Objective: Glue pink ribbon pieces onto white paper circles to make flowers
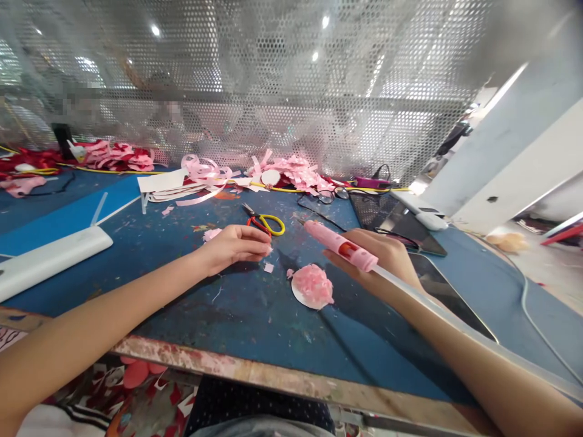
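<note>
My right hand [387, 258] is wrapped round a pink glue gun [339, 244], a long whitish glue stick [437, 309] running out of its back end. The nozzle points forward and to the left, above the table. My left hand [237, 246] has its fingers pinched together, with a small bit of pink paper [269, 249] at the fingertips. Between the hands, a pale round disc covered with ruffled pink pieces [313, 286] lies on the table. A small pink square [268, 267] is beside it. Scissors [264, 222] with red and yellow handles lie just beyond my left hand.
Along the back run pink paper piles [296, 172], ribbon [204, 169], white sheets [168, 185] and a yellow cord [296, 189], before a perforated metal screen [255, 79]. Eyeglasses [325, 196], a dark tablet [392, 218] and a phone-like black panel [449, 291] lie right. A white bar [54, 258] lies left.
</note>
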`<state>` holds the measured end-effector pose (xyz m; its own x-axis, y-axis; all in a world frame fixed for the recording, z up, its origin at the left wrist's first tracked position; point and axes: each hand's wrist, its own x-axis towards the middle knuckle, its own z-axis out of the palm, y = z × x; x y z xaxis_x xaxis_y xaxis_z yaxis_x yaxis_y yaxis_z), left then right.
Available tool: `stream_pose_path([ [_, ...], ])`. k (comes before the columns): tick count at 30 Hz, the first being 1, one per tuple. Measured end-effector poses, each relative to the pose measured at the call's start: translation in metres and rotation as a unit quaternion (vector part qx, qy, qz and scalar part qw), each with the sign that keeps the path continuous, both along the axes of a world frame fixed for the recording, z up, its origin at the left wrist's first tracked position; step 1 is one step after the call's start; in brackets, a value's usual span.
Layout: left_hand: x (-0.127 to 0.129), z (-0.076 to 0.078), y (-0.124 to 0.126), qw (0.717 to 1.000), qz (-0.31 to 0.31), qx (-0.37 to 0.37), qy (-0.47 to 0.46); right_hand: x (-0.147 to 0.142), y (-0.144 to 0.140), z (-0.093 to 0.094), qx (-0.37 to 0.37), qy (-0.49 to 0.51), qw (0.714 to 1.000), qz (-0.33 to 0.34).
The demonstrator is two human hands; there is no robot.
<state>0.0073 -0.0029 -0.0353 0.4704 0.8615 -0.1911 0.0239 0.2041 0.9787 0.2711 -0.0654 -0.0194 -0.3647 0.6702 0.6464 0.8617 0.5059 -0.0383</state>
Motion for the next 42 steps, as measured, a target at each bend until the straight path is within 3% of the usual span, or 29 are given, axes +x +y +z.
stream_pose_path([
  [17, 0.002, 0.003, -0.002, 0.994, 0.053, 0.035, -0.094, -0.004, -0.007, 0.003, 0.050, 0.053, 0.993, 0.088],
  [27, 0.001, 0.001, -0.002, 0.991, 0.067, 0.096, -0.066, -0.013, -0.011, 0.005, 0.005, 0.023, 0.987, 0.161],
  [42, 0.004, 0.005, -0.009, 0.981, 0.058, 0.185, 0.006, -0.019, -0.012, -0.004, 0.005, -0.035, 0.990, 0.136],
])
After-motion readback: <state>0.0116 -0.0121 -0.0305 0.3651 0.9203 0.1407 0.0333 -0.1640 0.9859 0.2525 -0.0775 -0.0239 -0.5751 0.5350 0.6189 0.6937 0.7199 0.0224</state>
